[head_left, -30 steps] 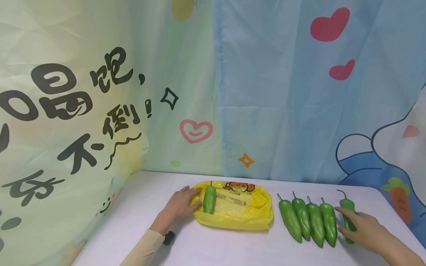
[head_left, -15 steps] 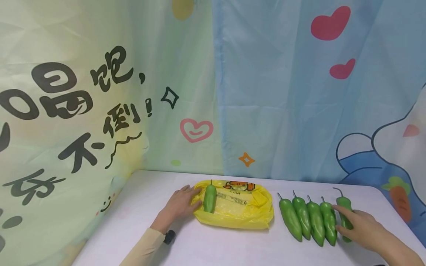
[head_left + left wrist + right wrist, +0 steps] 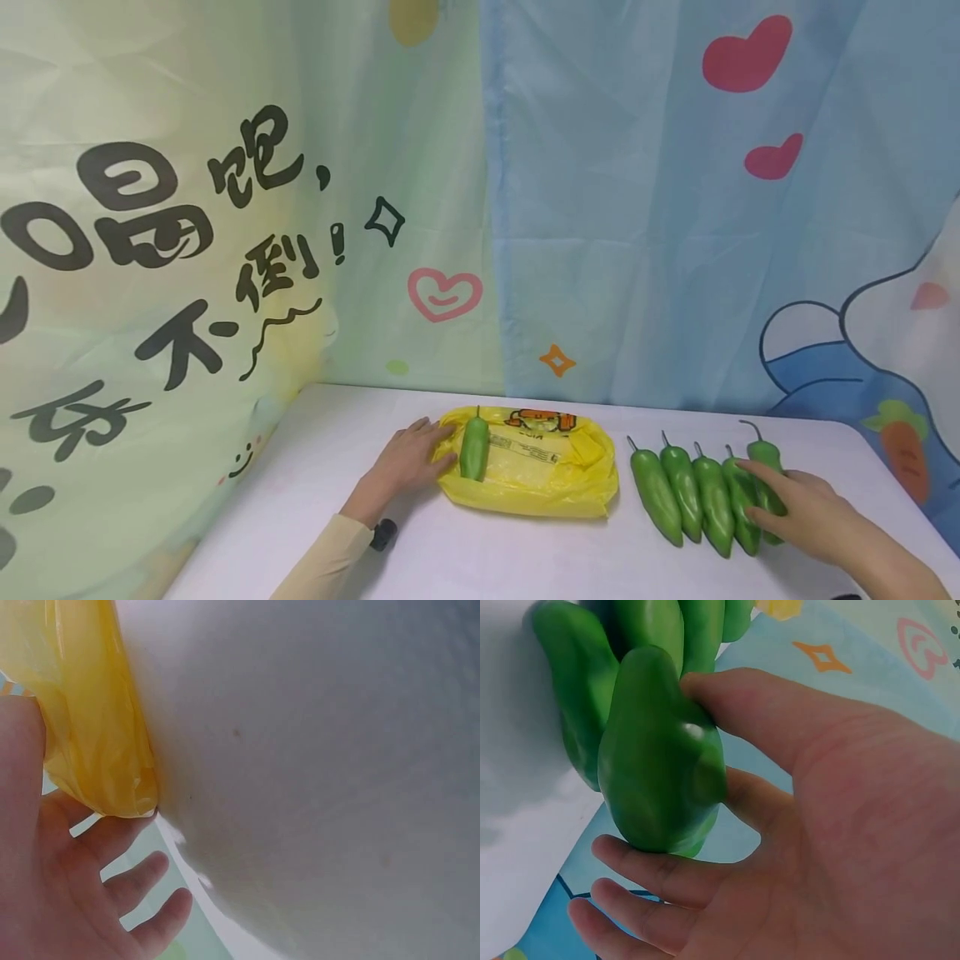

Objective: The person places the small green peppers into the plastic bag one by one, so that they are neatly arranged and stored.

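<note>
Right grip [image 3: 813, 512] pinching end pepper [image 3: 656, 765], pepper row's [image 3: 711, 504] 3 o'clock, on bench [image 3: 510, 562]. Left grip [image 3: 408, 458]: fingers apart, touching yellow bag [image 3: 525, 496] at 9 o'clock; bagged pepper [image 3: 474, 450] same side.

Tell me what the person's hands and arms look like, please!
The left hand and right hand wear no gloves. The left sleeve is plain beige, with a small black gadget by its cuff. The right forearm is bare where it shows.
</note>
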Demonstrator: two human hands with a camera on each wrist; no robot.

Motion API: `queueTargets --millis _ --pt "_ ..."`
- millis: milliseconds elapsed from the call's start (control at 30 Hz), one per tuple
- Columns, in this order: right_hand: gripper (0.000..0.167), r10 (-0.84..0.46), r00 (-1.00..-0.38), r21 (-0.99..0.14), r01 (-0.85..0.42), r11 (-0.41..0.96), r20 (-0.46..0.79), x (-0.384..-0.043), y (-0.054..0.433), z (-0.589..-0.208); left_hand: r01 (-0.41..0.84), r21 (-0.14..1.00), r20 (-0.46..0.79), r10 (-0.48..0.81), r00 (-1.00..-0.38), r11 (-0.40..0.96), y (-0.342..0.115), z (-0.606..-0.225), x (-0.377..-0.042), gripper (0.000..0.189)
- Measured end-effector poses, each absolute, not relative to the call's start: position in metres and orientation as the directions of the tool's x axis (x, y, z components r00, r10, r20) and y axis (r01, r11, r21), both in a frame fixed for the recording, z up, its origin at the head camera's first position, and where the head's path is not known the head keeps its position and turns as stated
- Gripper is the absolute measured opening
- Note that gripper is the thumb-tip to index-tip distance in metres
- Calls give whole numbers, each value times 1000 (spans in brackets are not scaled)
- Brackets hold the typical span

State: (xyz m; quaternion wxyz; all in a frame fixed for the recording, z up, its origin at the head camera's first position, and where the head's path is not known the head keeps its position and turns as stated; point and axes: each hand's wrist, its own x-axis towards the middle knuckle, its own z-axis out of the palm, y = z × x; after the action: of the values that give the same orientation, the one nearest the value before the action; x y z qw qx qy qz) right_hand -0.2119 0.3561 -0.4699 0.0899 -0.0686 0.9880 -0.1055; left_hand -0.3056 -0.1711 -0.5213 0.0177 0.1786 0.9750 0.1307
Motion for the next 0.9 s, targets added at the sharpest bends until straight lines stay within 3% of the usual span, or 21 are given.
queueTargets --millis 500,900 --pt "65 -194 -974 -238 -162 958 -118 -212 343 -469 342 257 3 353 -936 904 -171 -520 -305 55" --pt "68 -198 -965 -247 -152 957 -171 -215 327 -464 328 255 -6 341 -940 910 -171 -520 -306 56"
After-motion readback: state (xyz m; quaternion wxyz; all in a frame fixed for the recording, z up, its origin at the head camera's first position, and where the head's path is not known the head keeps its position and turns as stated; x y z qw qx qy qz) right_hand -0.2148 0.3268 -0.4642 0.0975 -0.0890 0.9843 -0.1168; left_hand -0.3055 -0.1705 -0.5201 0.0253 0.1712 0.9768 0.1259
